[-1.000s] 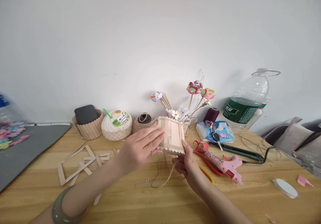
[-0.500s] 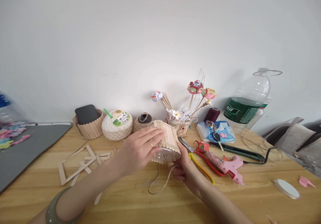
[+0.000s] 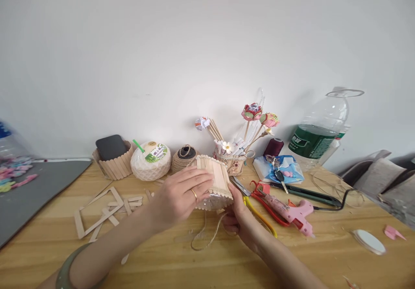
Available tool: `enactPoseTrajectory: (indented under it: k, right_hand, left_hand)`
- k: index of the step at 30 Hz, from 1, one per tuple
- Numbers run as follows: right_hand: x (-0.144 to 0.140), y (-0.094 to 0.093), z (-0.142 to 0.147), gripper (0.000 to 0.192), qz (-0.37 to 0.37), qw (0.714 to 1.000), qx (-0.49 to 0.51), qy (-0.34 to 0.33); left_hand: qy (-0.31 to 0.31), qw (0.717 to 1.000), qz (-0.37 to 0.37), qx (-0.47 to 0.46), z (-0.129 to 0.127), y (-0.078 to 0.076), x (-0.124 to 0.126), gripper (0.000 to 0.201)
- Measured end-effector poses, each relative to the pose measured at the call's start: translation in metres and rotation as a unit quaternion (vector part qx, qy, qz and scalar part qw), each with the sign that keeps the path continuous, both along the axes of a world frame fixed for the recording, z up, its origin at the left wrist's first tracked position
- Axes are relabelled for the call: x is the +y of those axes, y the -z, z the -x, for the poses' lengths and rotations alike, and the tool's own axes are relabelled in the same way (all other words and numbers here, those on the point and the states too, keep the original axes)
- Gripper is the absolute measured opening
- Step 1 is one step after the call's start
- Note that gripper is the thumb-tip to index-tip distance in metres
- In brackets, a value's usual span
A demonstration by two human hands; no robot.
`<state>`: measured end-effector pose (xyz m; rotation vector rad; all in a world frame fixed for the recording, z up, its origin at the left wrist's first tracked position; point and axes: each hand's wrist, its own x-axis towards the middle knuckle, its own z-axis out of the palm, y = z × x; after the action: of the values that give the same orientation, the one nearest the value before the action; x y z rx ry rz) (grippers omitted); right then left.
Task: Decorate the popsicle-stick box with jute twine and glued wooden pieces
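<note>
A small container faced with wooden craft sticks [image 3: 216,176], trimmed with twine along its edges, is held tilted above the table. Its clear plastic underside [image 3: 214,202] shows below the lower trim. My left hand [image 3: 183,194] lies over the container's left side, fingers stretched side by side across the sticks. My right hand [image 3: 240,217] grips the lower right edge, thumb on the outside and fingers curled beneath. A loose tail of twine [image 3: 207,243] hangs from under the container near my right fingers and loops on the table.
Left of me lie loose craft sticks [image 3: 110,213]. Behind stand a stick-covered holder [image 3: 116,166], a white coconut [image 3: 151,163], a twine roll [image 3: 183,159] and a flower pot [image 3: 233,166]. To the right are scissors [image 3: 259,215], a pink glue gun [image 3: 296,215] and a large bottle [image 3: 316,138].
The container has turned slightly, showing more of its stick face. My left hand has slid a little down and left over it. My right hand keeps its grip.
</note>
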<state>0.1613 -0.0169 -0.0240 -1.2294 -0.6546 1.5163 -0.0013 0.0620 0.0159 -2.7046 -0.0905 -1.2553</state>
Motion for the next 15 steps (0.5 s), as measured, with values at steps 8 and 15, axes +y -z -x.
enactPoseTrajectory:
  k: [8, 15]
  right_hand:
    - [0.0011, 0.0015, 0.0000, 0.050, -0.013, 1.000, -0.002, 0.001]
    - [0.0018, 0.0011, -0.0001, 0.048, -0.009, 1.000, -0.002, 0.029]
  left_hand:
    - [0.010, 0.997, 0.078, 0.027, 0.0032, -0.0017, 0.0031, 0.033]
    - [-0.074, 0.990, 0.078, 0.092, 0.0037, -0.0017, 0.0038, 0.042]
